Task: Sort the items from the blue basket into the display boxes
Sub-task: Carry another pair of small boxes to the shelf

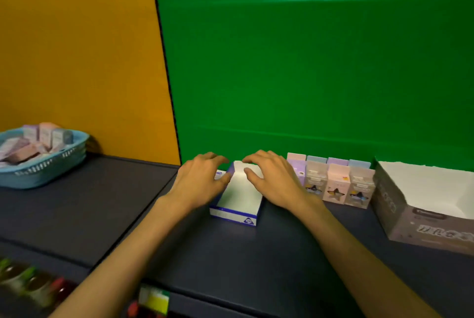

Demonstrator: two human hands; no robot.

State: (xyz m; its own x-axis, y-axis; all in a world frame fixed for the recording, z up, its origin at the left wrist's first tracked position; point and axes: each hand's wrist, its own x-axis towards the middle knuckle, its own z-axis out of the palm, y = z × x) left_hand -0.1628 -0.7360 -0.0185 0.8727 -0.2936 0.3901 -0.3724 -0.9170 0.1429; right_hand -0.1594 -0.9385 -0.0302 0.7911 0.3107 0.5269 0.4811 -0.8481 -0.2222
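We see a small white box [239, 196] with blue trim, open top, sitting mid-worktop [256, 261]. Left hand [202, 180] curls over its left wall, thumb pinching the rim; right hand [273, 179] lies on its right side, fingers [252, 173] bent onto the back flap, so both grip the box. Just right of the box, touching our right hand: pastel cartons [336, 183] upright in two rows, star prints on the fronts. Further right of the box, a bigger grey display box [400, 217], open, white inside. Well left of the box, a blue basket [43, 166] heaped with more pastel cartons. Worktop is dark navy; near its front edge, blurred bottles [30, 281]. Behind the box a green wall [307, 61], orange wall [77, 48] to its left.
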